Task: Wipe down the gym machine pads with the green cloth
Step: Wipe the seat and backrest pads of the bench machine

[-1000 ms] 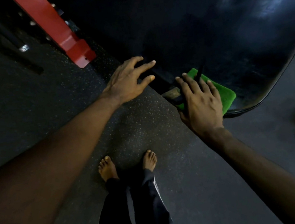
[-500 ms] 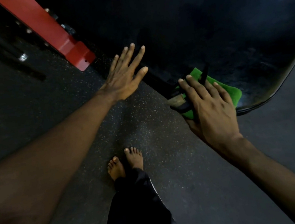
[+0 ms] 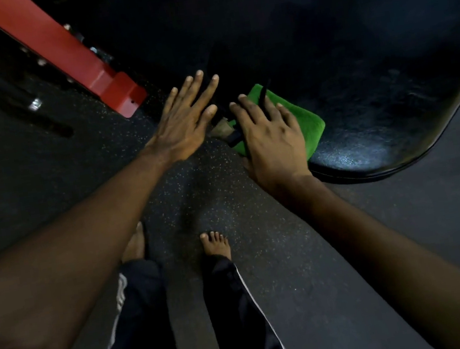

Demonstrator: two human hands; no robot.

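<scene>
A large black padded gym seat (image 3: 373, 89) fills the upper right. The folded green cloth (image 3: 306, 125) lies on its near left edge. My right hand (image 3: 272, 136) lies flat on the cloth with fingers spread, pressing it against the pad; a black strap crosses the hand and the cloth. My left hand (image 3: 185, 118) hovers open just left of it, fingers stretched toward the pad's dark edge, holding nothing.
A red steel frame leg (image 3: 64, 55) runs diagonally at the upper left, ending in a foot on the speckled rubber floor (image 3: 278, 256). A dark bar with a metal end (image 3: 32, 104) lies left of it. My bare feet stand below the hands.
My left hand has moved right, close beside the right hand. The right hand with the cloth has shifted slightly left along the pad's edge. My feet have stepped apart.
</scene>
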